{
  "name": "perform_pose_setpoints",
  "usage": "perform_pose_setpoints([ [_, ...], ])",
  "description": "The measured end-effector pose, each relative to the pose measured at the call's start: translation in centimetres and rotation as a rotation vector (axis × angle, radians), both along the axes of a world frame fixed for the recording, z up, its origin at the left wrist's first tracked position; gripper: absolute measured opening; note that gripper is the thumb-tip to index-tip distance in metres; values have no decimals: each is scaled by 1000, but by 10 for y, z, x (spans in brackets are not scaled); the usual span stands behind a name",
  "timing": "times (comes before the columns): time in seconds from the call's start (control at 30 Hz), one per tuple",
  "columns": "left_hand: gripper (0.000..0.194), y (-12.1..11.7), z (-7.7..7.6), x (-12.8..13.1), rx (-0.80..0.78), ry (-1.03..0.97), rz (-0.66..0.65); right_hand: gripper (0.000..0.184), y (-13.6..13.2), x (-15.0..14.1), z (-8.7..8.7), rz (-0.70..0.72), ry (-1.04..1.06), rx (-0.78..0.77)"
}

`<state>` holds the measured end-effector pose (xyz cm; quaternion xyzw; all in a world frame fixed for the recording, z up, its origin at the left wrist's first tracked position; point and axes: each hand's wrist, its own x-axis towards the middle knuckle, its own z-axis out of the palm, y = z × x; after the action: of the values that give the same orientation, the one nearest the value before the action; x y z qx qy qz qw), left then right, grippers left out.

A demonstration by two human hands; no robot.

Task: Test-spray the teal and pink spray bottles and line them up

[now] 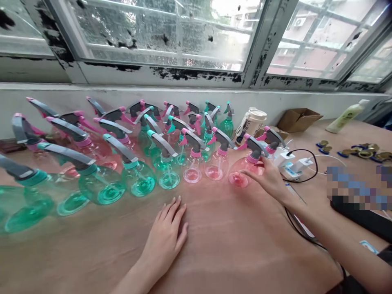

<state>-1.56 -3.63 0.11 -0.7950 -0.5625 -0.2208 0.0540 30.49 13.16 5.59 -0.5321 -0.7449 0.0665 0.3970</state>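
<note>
My left hand (167,230) lies flat on the brown table (226,245), fingers stretched out and nothing in it. At the right end of the front row, my right hand (267,177) is at a pink spray bottle (245,167), thumb in front of its body and fingers around the side, partly hidden. That bottle stands with a grey and pink trigger head. To its left are another pink spray bottle (218,163), a paler pink spray bottle (192,167) and a green spray bottle (167,171). More green and pink bottles fill the rows behind and to the left.
Behind the bottles stands a white cup (253,120) near an open cardboard box (298,119). White chargers (295,165) with a black cable (317,167) lie right of my right hand. Farther right are a lotion bottle (347,116) and several gold-and-blue pieces (366,152). Windows line the back wall.
</note>
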Motion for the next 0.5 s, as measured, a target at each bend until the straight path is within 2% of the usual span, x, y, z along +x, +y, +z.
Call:
perform_pose_setpoints([
  [0.2, 38, 2, 4, -2, -11, 33, -7, 66, 16, -11, -4, 24, -14, 58],
  [0.5, 39, 3, 4, -5, 41, 105, -20, 66, 22, -24, -8, -41, -40, 115],
])
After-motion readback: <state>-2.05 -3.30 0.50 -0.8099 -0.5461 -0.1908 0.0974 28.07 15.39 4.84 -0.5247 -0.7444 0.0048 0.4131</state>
